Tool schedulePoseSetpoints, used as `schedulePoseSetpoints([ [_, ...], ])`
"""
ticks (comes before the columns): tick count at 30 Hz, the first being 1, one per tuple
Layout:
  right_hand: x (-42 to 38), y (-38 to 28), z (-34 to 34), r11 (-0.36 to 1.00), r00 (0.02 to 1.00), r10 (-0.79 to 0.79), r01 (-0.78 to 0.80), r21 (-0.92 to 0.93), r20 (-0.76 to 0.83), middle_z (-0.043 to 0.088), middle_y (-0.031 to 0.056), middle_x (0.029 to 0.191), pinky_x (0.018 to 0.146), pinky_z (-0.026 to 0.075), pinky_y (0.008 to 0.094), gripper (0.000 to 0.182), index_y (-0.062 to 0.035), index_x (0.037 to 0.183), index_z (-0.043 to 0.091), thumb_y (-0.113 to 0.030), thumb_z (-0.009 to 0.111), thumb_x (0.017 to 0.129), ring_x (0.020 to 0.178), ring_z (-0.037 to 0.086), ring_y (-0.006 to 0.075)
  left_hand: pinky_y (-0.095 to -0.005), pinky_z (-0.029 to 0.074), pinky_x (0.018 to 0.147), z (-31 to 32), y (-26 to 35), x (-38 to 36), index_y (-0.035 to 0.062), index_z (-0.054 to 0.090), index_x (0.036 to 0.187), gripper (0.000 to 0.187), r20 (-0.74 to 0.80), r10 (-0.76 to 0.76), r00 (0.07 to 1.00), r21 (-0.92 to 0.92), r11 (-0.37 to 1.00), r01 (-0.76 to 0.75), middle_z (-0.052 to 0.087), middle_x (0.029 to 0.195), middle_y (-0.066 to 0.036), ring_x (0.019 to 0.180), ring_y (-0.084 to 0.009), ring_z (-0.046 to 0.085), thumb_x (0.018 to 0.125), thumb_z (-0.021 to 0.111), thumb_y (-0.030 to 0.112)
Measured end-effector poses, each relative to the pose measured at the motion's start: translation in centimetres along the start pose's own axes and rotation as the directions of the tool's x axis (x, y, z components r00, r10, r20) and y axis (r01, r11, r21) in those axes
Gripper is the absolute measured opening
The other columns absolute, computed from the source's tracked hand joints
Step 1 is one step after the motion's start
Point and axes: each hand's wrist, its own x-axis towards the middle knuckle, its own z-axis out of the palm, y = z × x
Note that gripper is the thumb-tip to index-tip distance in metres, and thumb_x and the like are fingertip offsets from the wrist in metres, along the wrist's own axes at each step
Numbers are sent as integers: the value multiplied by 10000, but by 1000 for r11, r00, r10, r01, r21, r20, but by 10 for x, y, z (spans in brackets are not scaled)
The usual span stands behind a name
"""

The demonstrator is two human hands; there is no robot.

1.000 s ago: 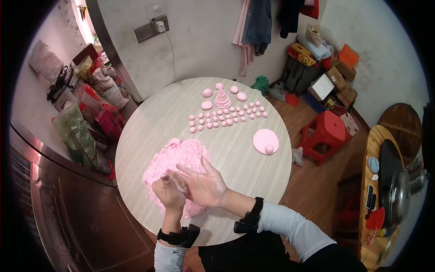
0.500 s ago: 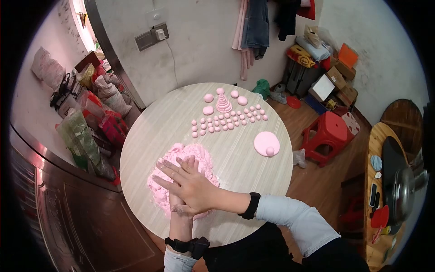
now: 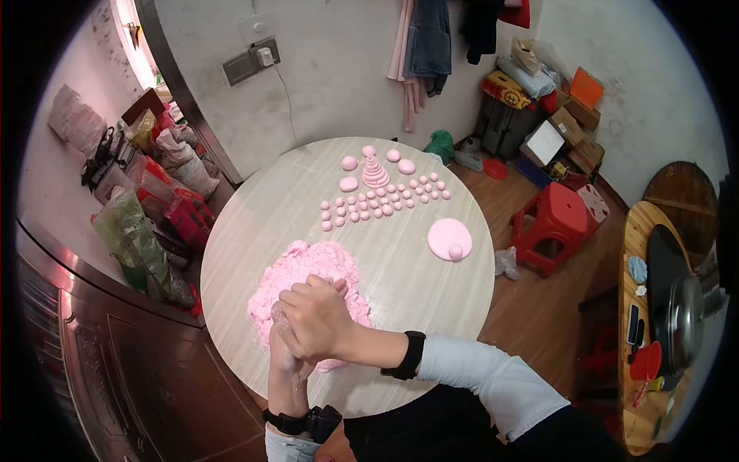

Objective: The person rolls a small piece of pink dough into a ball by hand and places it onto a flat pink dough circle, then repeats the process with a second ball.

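Note:
My right hand (image 3: pixel 315 316) is closed, its fingers curled over my left hand (image 3: pixel 283 339). The left hand lies mostly hidden beneath it, palm turned toward the other, and seems closed too. Pink crumbs cling to its skin. Whatever is between the palms cannot be seen. Both hands are above the near edge of a heap of crumbly pink dough (image 3: pixel 304 266), spread on the round table (image 3: pixel 400 300). Farther back stand rows of small pink balls (image 3: pixel 375 204), a ridged pink cone (image 3: pixel 376 173) and several larger pink lumps (image 3: pixel 406 166). A flat pink disc (image 3: pixel 448 233) bears one small ball (image 3: pixel 455 252).
Right of the table are a red stool (image 3: pixel 556 212) and a wooden counter (image 3: pixel 637 420) with a lidded pan (image 3: pixel 683 323). Bags (image 3: pixel 181 165) crowd the left side beside a dark wooden door (image 3: pixel 154 369). Boxes (image 3: pixel 570 127) are piled in the far corner.
My right hand was flat with fingers spread across my left; now its fingers are curled around it. Both hands have shifted slightly toward me and left. The view has tilted a little.

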Motion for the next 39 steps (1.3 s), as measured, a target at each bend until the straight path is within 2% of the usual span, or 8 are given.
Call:
schedulePoseSetpoints([
  [2,0,2,-1,1000,999,7,-7,-9,31,518,50,668,662,378,360,184,-58,719,621,-236,578,702,670,529,228,-419,343,1053,-14,-8,0,-43,319,1348,616,322,108,941,286,936,-205,386,1364,-235,1256,-331,404,973,340,445],
  [8,0,-1,-7,1000,990,-8,7,8,140,603,122,977,834,399,401,482,-38,1108,594,-304,603,705,959,569,262,-441,254,1108,-6,-10,28,-79,208,1393,701,344,167,924,353,889,-292,238,1448,-294,1344,-404,264,966,267,473],
  [14,-4,-17,-14,947,955,-197,127,295,221,235,217,1471,1096,151,568,849,-92,1434,309,-349,659,704,1357,200,444,-455,218,1114,-10,-25,20,-77,180,1402,742,406,186,895,285,905,-317,205,1456,-298,1357,-404,223,952,249,509],
  [25,2,-16,4,965,966,-182,139,225,184,259,219,1463,1097,187,529,789,23,1401,303,-441,539,809,1361,231,392,-479,153,1127,-12,-29,12,-75,130,1417,819,523,175,834,198,927,-319,145,1470,-306,1381,-404,149,927,215,575],
  [31,12,-6,13,991,990,-133,133,5,36,507,248,1228,1070,245,527,693,106,1190,498,-502,465,860,1231,432,368,-492,117,1133,-27,2,9,-74,102,1426,861,588,179,789,140,938,-317,112,1478,-310,1394,-404,108,913,197,611],
  [34,33,-16,-12,998,952,-68,63,26,298,610,223,934,953,377,503,618,84,930,613,-513,472,857,961,575,378,-499,99,1137,-25,0,10,-73,88,1430,881,610,187,770,110,942,-316,96,1482,-312,1400,-404,88,906,188,629],
  [36,81,-47,-55,983,200,179,-5,-182,963,271,174,1476,1079,237,483,533,-55,1391,308,-379,340,969,1337,299,328,-501,93,1138,-21,-1,8,-73,83,1431,888,619,190,762,99,944,-316,90,1483,-312,1403,-404,81,904,185,635],
  [39,55,-29,-28,993,490,118,-39,-113,864,410,179,1179,957,308,487,439,-27,1100,437,-429,375,935,1087,407,343,-520,28,1134,-14,-6,0,-83,28,1431,963,339,205,918,-340,937,-83,-21,1489,-316,1403,-408,-34,871,182,687],
])
